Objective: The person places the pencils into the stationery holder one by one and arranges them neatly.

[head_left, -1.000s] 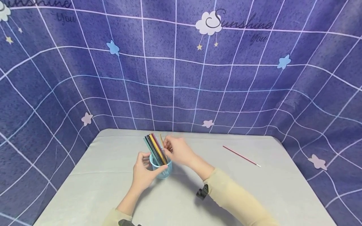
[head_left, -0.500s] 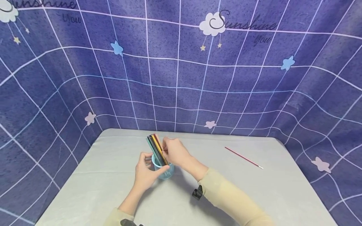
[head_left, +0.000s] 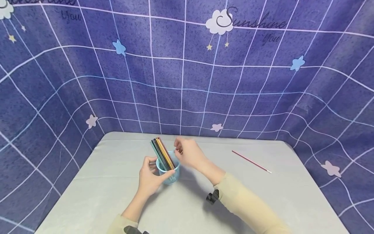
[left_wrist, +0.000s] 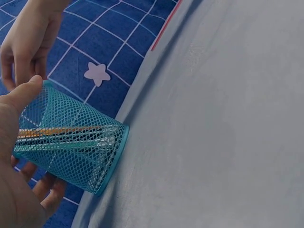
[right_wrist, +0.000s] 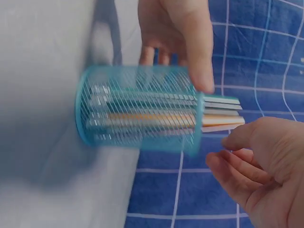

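My left hand [head_left: 150,178] grips a light blue mesh pencil cup [head_left: 170,175], thumb at the near side of its rim and fingers round the far left. Inside it a bundle of colored pencils [head_left: 161,153], black, yellow, teal and red among them, leans to the left. The right hand [head_left: 190,152] hovers just right of the rim, its fingers loosely bent. In the right wrist view, thumb and fingers are apart with nothing visible between them, close to the pencil ends [right_wrist: 223,114]. Through the mesh, the left wrist view shows the pencils' lower ends [left_wrist: 102,140].
A dark red pencil [head_left: 251,161] with a white end lies slantwise on the right of the grey-white table [head_left: 96,195]. Behind and at both sides of the table hangs a blue-purple curtain [head_left: 163,81] with grid lines and stars.
My right hand brought a thin yellowish pencil in against the bundle, let go, and drew back to the right. The left hand has kept its grip on the cup.
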Demonstrator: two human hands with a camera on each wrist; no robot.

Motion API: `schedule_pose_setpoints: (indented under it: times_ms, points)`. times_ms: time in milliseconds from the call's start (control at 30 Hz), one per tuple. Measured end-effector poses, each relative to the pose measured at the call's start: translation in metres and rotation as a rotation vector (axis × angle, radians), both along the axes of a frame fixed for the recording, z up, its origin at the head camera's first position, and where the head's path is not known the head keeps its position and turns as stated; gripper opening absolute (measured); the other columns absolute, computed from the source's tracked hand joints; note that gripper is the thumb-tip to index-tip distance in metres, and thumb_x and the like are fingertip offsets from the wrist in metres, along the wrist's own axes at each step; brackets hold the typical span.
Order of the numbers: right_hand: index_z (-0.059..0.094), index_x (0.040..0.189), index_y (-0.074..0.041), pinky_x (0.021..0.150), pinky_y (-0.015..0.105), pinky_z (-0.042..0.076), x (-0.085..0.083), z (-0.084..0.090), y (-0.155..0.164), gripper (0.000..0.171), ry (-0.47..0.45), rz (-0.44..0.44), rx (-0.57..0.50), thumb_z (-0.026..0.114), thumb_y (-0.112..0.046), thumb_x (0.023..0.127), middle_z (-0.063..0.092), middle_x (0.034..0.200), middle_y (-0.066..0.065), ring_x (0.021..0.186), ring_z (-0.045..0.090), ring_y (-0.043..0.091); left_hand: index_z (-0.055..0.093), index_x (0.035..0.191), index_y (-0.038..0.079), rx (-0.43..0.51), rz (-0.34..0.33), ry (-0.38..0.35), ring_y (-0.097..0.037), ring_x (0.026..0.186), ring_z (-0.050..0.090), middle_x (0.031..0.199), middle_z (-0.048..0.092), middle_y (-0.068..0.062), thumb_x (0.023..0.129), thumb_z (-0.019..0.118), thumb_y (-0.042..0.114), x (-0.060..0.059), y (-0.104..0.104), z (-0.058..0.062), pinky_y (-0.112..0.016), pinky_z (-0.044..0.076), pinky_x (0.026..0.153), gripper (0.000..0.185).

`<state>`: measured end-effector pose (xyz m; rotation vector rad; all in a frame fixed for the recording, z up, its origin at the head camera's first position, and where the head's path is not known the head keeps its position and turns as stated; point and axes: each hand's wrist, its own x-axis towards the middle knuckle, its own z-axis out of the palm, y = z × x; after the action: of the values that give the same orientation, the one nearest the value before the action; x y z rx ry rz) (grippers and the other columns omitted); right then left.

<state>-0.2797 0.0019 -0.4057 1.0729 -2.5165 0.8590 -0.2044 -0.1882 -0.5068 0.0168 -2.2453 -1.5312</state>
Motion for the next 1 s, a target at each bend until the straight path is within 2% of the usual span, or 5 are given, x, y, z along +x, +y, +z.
schedule_pose_setpoints:
  times_ms: [167, 400, 600, 767, 1000]
  points:
    - [0.066, 0.096, -0.003, 0.065, 0.019, 0.062, -0.011, 0.007, 0.031, 0.012, 0.044, -0.039, -0.057, 0.074, 0.002, 0.089, 0.076, 0.084, 0.008, 0.073, 0.075, 0.018, 0.053, 0.126, 0.005, 0.006, -0.004, -0.004, -0.034, 0.113, 0.072, 0.131, 0.068, -0.017, 0.072, 0.101, 0.028, 0.0, 0.001, 0.002, -0.054, 0.062, 0.102, 0.076]
    - [0.069, 0.094, -0.004, 0.068, 0.032, 0.065, -0.03, 0.011, 0.083, 0.009, 0.097, -0.15, -0.033, 0.073, -0.001, 0.087, 0.076, 0.083, 0.008, 0.073, 0.074, 0.019, 0.052, 0.127, 0.004, 0.009, -0.007, -0.026, -0.034, 0.114, 0.07, 0.132, 0.067, -0.017, 0.073, 0.101, 0.028, 0.002, 0.0, 0.002, -0.054, 0.062, 0.104, 0.077]
    - [0.071, 0.098, 0.001, 0.07, 0.038, 0.066, -0.039, 0.012, 0.123, 0.013, 0.082, -0.209, -0.035, 0.072, 0.001, 0.086, 0.077, 0.085, 0.011, 0.074, 0.075, 0.023, 0.053, 0.127, 0.004, 0.007, 0.007, -0.032, -0.034, 0.114, 0.07, 0.132, 0.067, -0.017, 0.072, 0.101, 0.029, 0.002, -0.001, 0.001, -0.054, 0.062, 0.104, 0.077]
    - [0.072, 0.096, -0.002, 0.074, 0.042, 0.065, -0.043, 0.011, 0.151, 0.008, 0.053, -0.271, -0.008, 0.071, -0.002, 0.087, 0.078, 0.084, 0.01, 0.075, 0.074, 0.023, 0.053, 0.126, 0.004, 0.014, 0.006, -0.025, -0.034, 0.114, 0.071, 0.131, 0.067, -0.018, 0.072, 0.101, 0.028, 0.002, 0.0, 0.003, -0.055, 0.062, 0.103, 0.077]
    - [0.074, 0.096, -0.002, 0.072, 0.043, 0.062, -0.045, 0.002, 0.183, 0.009, 0.061, -0.349, -0.007, 0.07, -0.003, 0.088, 0.078, 0.083, 0.01, 0.073, 0.073, 0.023, 0.053, 0.126, 0.003, 0.027, 0.001, -0.021, -0.035, 0.113, 0.071, 0.131, 0.068, -0.018, 0.072, 0.101, 0.026, 0.002, 0.001, 0.004, -0.054, 0.062, 0.103, 0.076]
